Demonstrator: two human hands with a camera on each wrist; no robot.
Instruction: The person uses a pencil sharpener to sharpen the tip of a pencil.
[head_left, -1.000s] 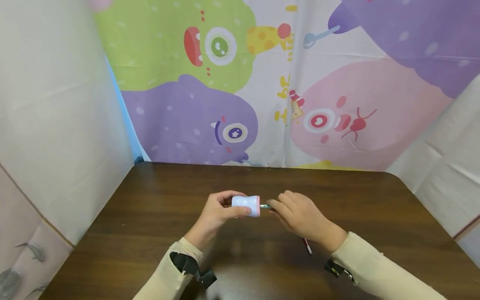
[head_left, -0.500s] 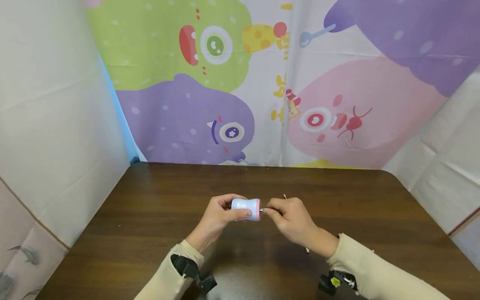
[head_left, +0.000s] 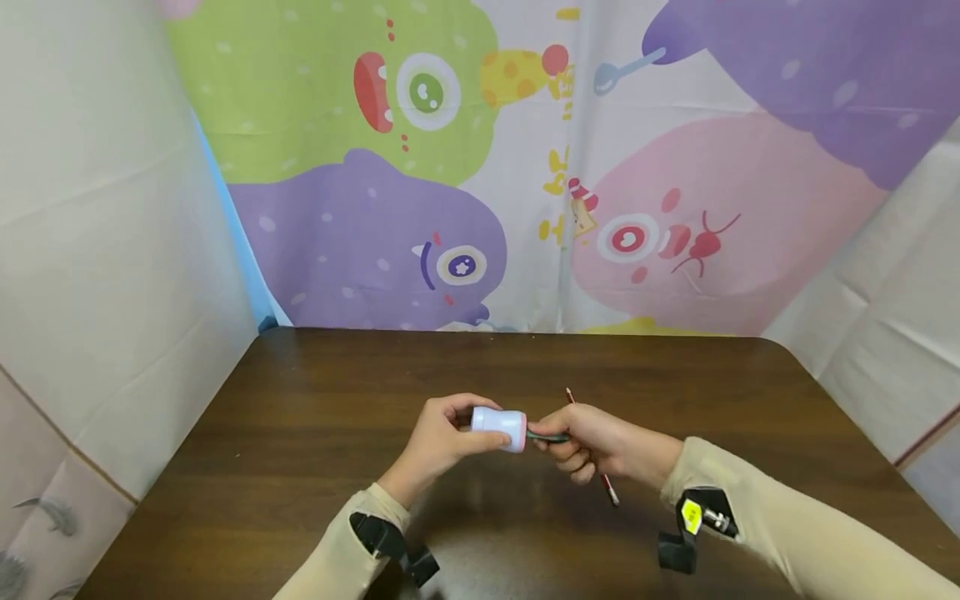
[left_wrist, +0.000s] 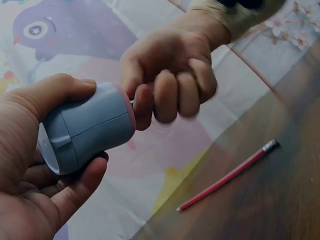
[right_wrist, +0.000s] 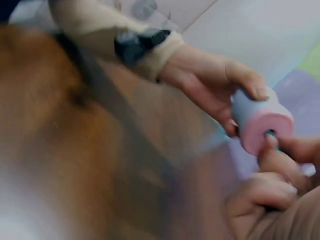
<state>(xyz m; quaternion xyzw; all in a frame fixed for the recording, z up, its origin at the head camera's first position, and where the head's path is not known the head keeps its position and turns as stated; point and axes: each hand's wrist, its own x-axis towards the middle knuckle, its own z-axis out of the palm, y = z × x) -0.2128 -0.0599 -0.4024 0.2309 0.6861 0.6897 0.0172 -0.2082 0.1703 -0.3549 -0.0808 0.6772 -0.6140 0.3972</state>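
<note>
A light-blue pencil sharpener (head_left: 495, 427) with a pink end lies sideways in my left hand (head_left: 438, 437), held above the table between thumb and fingers. From the right, my right hand (head_left: 603, 437) pinches a green pencil (head_left: 553, 437), whose tip sits inside the hole of the pink end. The right wrist view shows that pink face (right_wrist: 261, 134) with the pencil entering it; most of the pencil is hidden by my fingers. Seen from the left wrist, the sharpener (left_wrist: 95, 127) has a seam along its side, and the curled right fingers are close to its pink rim.
On the dark wooden table (head_left: 315, 467), a red pencil (head_left: 609, 488) with a white end lies beneath my right hand, partly covered by it. A cartoon-printed curtain (head_left: 390, 242) hangs behind the table's far edge, and pale cloth stands on both sides.
My right hand has rolled over at the wrist while gripping the green pencil, exposing more of the red pencil. The sharpener and left hand have shifted slightly right and down in the head view.
</note>
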